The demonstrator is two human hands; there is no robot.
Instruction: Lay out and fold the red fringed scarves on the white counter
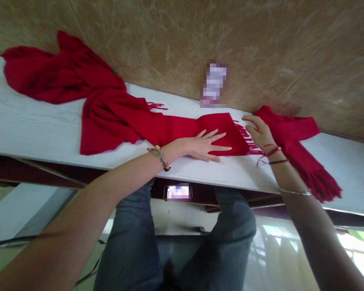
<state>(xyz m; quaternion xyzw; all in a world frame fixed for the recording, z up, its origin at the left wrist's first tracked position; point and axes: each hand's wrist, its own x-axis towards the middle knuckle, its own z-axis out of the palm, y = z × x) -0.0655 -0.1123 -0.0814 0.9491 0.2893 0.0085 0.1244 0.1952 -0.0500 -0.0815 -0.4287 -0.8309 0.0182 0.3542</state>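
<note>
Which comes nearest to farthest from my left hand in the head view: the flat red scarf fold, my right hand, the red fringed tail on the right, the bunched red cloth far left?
1. Flat red scarf fold: under the left hand.
2. Right hand: just to its right.
3. Red fringed tail: farther right.
4. Bunched red cloth: far left.

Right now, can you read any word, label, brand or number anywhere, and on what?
No text can be read.
Small upright object: blurred out, unreadable.
Phone screen: blurred out, unreadable.
Red scarf: no label or print shows.
</note>
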